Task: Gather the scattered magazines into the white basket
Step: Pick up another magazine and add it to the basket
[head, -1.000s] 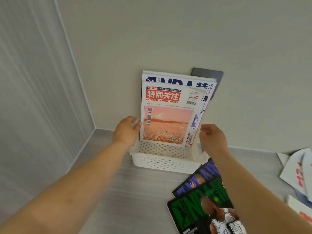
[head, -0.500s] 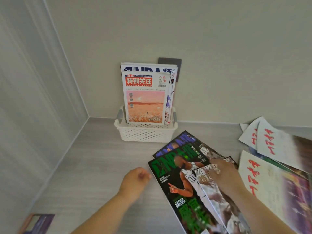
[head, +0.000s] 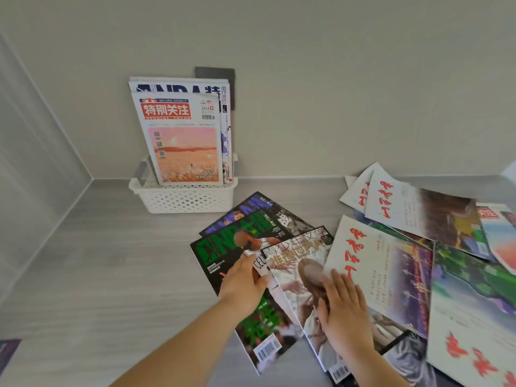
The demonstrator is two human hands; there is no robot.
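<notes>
The white basket (head: 181,198) stands against the back wall. Upright in it are a red-titled magazine (head: 181,141) and, behind that, an NBA magazine (head: 178,86). On the grey surface in front lies a green NBA magazine (head: 220,252), with a pale magazine (head: 290,261) overlapping its right side. My left hand (head: 243,283) rests on the green cover, fingertips at the pale magazine's left edge. My right hand (head: 343,311) presses flat on the pale magazine, fingers spread. Nothing is lifted.
A blue NBA magazine (head: 251,206) peeks out from under the green one. Several magazines with red brush titles (head: 377,269) overlap across the right side. A dark wall plate (head: 215,72) sits behind the basket. A dark object (head: 8,353) lies at the lower left edge.
Both hands left the basket and came down to the loose magazines. My left hand moved right onto the green cover, up to the pale magazine. The view tilted down and to the right.
</notes>
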